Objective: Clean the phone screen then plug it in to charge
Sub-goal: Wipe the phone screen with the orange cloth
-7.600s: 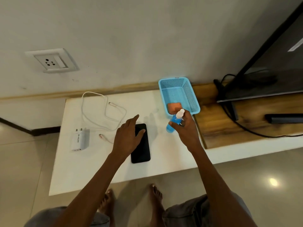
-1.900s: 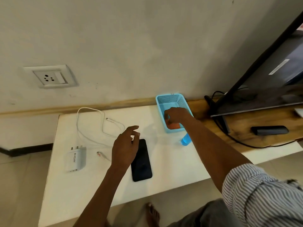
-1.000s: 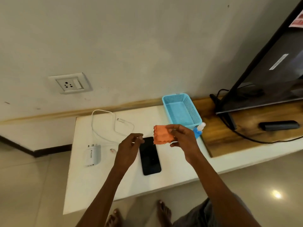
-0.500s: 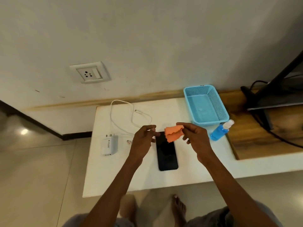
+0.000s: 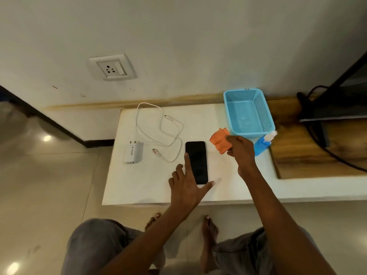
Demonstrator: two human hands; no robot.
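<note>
**Phone pinned flat, cloth ready at its right**

Nearest to the person, the left hand (image 5: 186, 187) lies spread on the white surface (image 5: 139, 187), fingers apart, holding nothing. Its forefinger rests along the left edge of the phone (image 5: 196, 161) and the thumb reaches under the near corner, at about 5 o'clock from the hand. The phone lies flat, screen up and dark. I judge it stiff, thin and smooth, so it may slide on this surface; pressing its edges is the safe way to steady it, and the glass should not take hard force.

At 2 o'clock from the phone, the right hand (image 5: 241, 149) has its grip pinched shut on the orange cloth (image 5: 219, 142). The cloth looks soft and light and will fold easily under the fingers.

Just behind this hand, the blue spray bottle (image 5: 262, 144) stands close to the blue basket (image 5: 249, 114), so a wide sweep to the right could knock the bottle. At 10 o'clock from the phone lie the white cable (image 5: 158, 128) and the charger (image 5: 133, 152), apart from it. The near edge of the surface is close behind the left hand. The wall socket (image 5: 112, 67) is farthest.
</note>
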